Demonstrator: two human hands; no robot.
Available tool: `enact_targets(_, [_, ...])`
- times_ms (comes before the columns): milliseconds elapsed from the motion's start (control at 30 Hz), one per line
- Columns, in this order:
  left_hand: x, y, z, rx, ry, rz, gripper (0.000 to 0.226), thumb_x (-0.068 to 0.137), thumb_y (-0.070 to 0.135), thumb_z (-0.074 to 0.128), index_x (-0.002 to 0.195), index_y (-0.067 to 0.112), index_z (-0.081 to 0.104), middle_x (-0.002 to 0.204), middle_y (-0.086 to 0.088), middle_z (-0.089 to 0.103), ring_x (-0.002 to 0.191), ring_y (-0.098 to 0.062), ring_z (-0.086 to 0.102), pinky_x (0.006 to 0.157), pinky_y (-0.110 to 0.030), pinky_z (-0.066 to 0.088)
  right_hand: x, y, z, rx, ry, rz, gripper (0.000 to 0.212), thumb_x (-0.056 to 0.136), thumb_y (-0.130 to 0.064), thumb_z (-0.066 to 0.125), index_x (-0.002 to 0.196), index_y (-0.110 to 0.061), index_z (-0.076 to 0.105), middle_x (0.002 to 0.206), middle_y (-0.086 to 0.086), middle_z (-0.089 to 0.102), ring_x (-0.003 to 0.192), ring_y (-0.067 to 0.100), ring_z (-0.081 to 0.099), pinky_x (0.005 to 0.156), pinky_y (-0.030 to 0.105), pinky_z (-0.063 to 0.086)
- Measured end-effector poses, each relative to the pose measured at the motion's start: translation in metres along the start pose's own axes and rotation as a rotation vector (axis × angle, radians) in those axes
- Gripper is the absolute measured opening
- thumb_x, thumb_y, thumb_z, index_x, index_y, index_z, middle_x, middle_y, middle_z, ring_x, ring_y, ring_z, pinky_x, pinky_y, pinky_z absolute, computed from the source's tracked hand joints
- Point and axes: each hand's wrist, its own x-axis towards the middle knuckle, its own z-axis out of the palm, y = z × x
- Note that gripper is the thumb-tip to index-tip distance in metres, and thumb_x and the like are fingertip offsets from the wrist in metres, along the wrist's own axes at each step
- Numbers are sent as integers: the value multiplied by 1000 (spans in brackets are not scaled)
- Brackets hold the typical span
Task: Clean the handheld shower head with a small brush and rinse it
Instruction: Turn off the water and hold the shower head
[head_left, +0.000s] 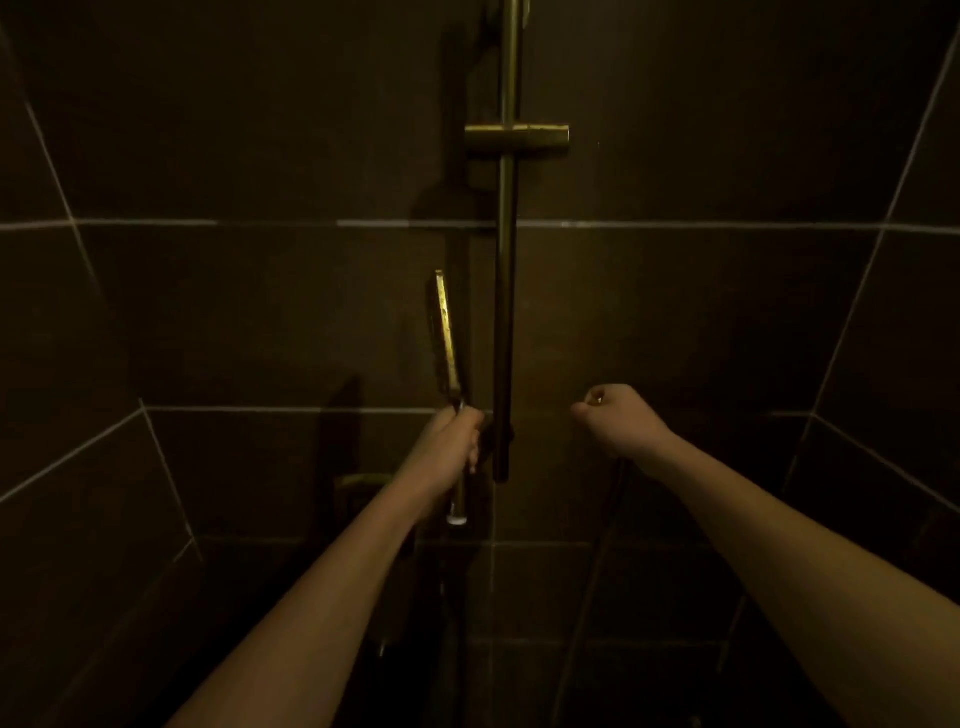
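A dim shower stall with dark brown wall tiles (260, 312) and pale grout lines, seen from the person's own head looking forward. Two bare forearms reach ahead. The left hand (451, 441) is wrapped around the handle of a brass-coloured handheld shower head (448, 332). The shower head stands nearly upright, its long axis vertical: the flat head points up, seen edge-on with its thin side toward the camera, and the handle end points down, its pale tip showing below the hand. It sits just left of a vertical brass riser rail (505, 286) fixed to the back wall, which carries a short horizontal bracket (517, 136) higher up. The right hand (615, 418) is to the right of the rail, well apart from the shower head, curled into a fist around something small with a glint at the thumb; what it holds is too small and dark to tell. A thin hose (597, 561) hangs below that wrist.
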Motion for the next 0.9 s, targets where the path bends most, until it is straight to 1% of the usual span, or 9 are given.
enact_targets(67, [1, 31, -1, 74, -30, 79, 23, 109, 33, 41, 90, 24, 50, 75, 1, 52, 71, -14, 55, 75, -32, 47, 10, -24, -19, 11, 49, -65, 18, 98, -24, 56, 83, -13, 58, 73, 4, 56, 66, 17, 54, 62, 34, 47])
enact_targets(133, [2, 57, -4, 105, 37, 209, 11, 106, 37, 49, 103, 26, 50, 81, -2, 60, 74, -16, 64, 73, -33, 54, 17, -49, -39, -9, 99, -109, 18, 97, -25, 57, 86, -12, 61, 75, 5, 59, 68, 17, 55, 64, 34, 47])
enact_targets(200, [6, 80, -9, 83, 116, 327, 13, 103, 33, 56, 107, 21, 52, 82, -5, 64, 70, -18, 66, 67, -33, 60, 22, -72, -61, 2, 131, -144, 17, 97, -24, 57, 92, -9, 63, 76, 4, 60, 67, 15, 56, 63, 32, 46])
enact_targets(300, [18, 114, -15, 50, 187, 445, 10, 101, 23, 60, 104, 14, 57, 76, -3, 66, 58, -15, 66, 58, -30, 60, 26, -109, -96, 69, 136, -190, 14, 98, -23, 55, 97, -11, 62, 79, 4, 60, 68, 14, 57, 60, 28, 47])
enact_targets(400, [37, 149, -19, -23, 214, 473, 8, 99, 18, 63, 103, 12, 60, 69, -3, 64, 53, -16, 63, 55, -31, 57, 34, -145, -126, 169, 71, -252, 17, 99, -22, 50, 89, -10, 57, 75, 5, 54, 66, 16, 53, 60, 30, 44])
enact_targets(500, [61, 184, -18, -85, 202, 487, 6, 99, 18, 63, 104, 15, 61, 65, -1, 63, 52, -14, 61, 54, -30, 53, 48, -178, -148, 242, 20, -312, 15, 98, -17, 44, 87, -10, 51, 76, 6, 44, 67, 18, 44, 69, 37, 41])
enact_targets(667, [110, 230, -10, -231, 215, 469, 12, 97, 24, 66, 96, 13, 63, 57, -1, 56, 46, -15, 52, 45, -29, 45, 69, -220, -169, 153, 112, -417, 18, 102, -24, 48, 109, -9, 57, 93, 7, 59, 86, 19, 59, 82, 35, 51])
enact_targets(767, [132, 252, -8, -274, 233, 453, 16, 97, 26, 67, 95, 10, 66, 56, -2, 56, 46, -16, 52, 46, -27, 46, 83, -237, -173, 96, 136, -509, 14, 99, -26, 55, 106, -15, 62, 100, 6, 65, 92, 17, 63, 82, 32, 53])
enact_targets(900, [151, 262, -4, -264, 274, 437, 14, 97, 25, 66, 100, 12, 67, 59, 0, 60, 47, -15, 57, 51, -31, 49, 96, -252, -174, 6, 116, -578, 25, 94, -30, 62, 115, -16, 64, 99, -1, 65, 93, 14, 62, 76, 27, 49])
